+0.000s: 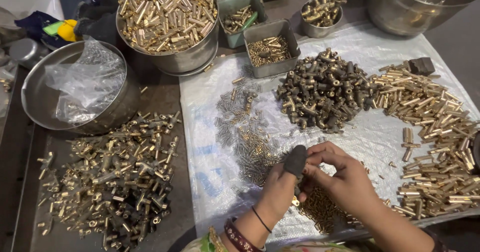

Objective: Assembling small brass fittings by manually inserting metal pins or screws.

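Both hands meet low at centre of the head view, above a white plastic sheet (pixel 215 147) spread on the worktop (pixel 165 94). The left hand (pixel 277 184), its thumb in a dark cover, has its fingers pinched shut on a small brass fitting (pixel 296 201), of which only the lower tip shows. The right hand (pixel 345 182) has its fingertips drawn together against the same spot beside the covered thumb; what it grips cannot be told.

Directly under the hands lies a heap of small brass screws (pixel 320 209). A scatter of thin pins (pixel 245 127) lies just beyond. A pile of dark fittings (pixel 320 89) sits further back on the sheet, with brass tubes (pixel 430 132) to its right. Assembled T-shaped brass pieces (pixel 110 177) lie at left, off the sheet. A steel bowl of brass tubes (pixel 167 17) stands behind.
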